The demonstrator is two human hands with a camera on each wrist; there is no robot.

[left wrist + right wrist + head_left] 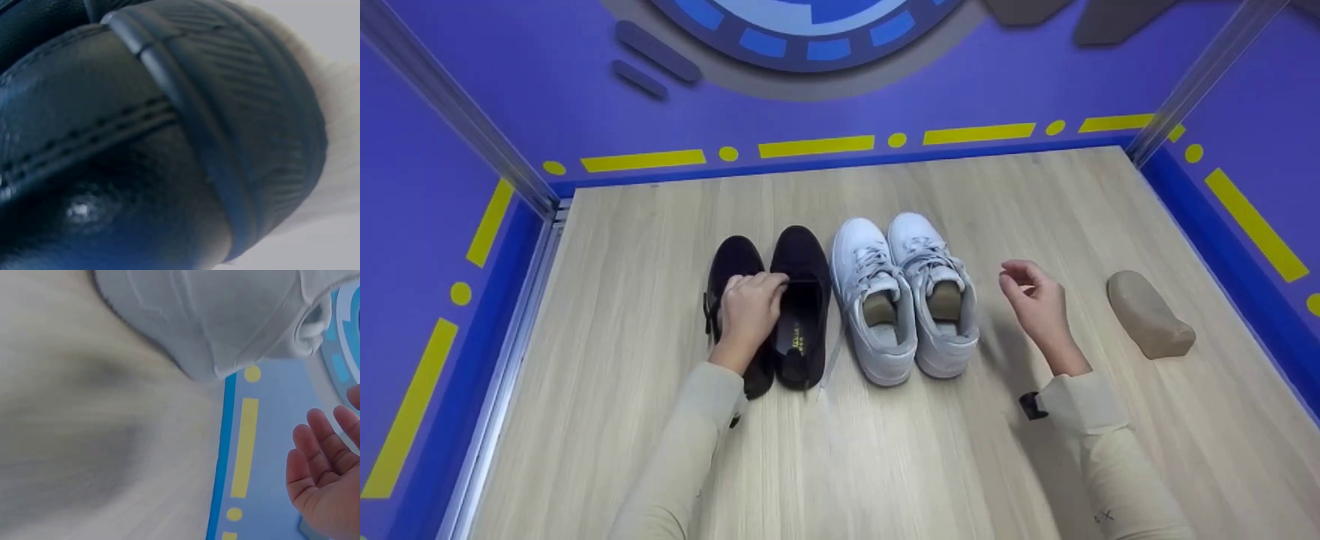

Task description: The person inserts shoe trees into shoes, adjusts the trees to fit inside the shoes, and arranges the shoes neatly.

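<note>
A pair of black shoes lies left of centre in the head view: the left black shoe (737,255), with a buckle at its side, and the right black shoe (799,251). My left hand (750,315) reaches over the left shoe, its curled fingers gripping the right shoe at the front edge of its opening. The left wrist view is filled by a black shoe (112,124) with stitching and a ribbed sole edge. To the right of the white sneakers (877,345), my right hand (1039,304) hovers with loosely bent fingers and holds nothing.
Tan inserts (945,300) show inside both white sneakers, which stand beside the black pair. A similar beige, foot-shaped block (1147,315) lies at the right on the wooden tabletop (900,465). Purple panels (495,52) with yellow dashes enclose the back and sides.
</note>
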